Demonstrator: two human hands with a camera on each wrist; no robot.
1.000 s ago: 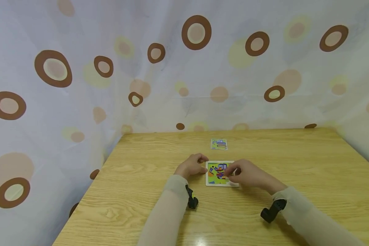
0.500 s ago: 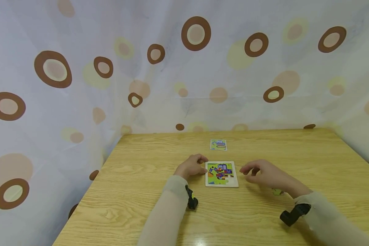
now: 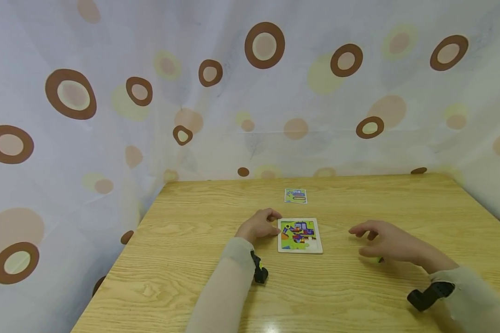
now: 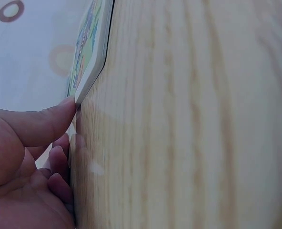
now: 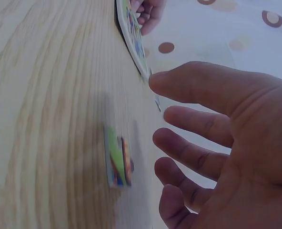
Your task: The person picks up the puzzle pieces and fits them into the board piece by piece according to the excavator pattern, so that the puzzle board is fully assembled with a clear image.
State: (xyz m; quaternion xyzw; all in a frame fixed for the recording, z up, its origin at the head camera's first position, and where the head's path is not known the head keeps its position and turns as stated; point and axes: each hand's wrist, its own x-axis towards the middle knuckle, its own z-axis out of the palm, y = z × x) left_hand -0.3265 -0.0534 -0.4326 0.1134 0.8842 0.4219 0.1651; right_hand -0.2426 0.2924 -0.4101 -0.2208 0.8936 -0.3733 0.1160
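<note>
A square jigsaw puzzle in a pale frame lies mid-table in the head view, showing a purple and red digger on green. A bare patch shows at its lower right. My left hand rests at the frame's left side, and in the left wrist view the thumb touches its corner. My right hand hovers to the right of the puzzle with fingers spread loosely and nothing in them. Below it on the wood lies one loose puzzle piece, green with an orange and dark edge, mostly hidden by that hand in the head view.
Behind the puzzle a small picture card with the same digger lies flat on the wooden table. A white curtain with brown rings hangs round the table's back and left. Each wrist wears a black camera.
My right hand has pulled back from the puzzle's right part and moved right, over the loose piece, with its fingers spreading. The left hand has stayed at the frame.
</note>
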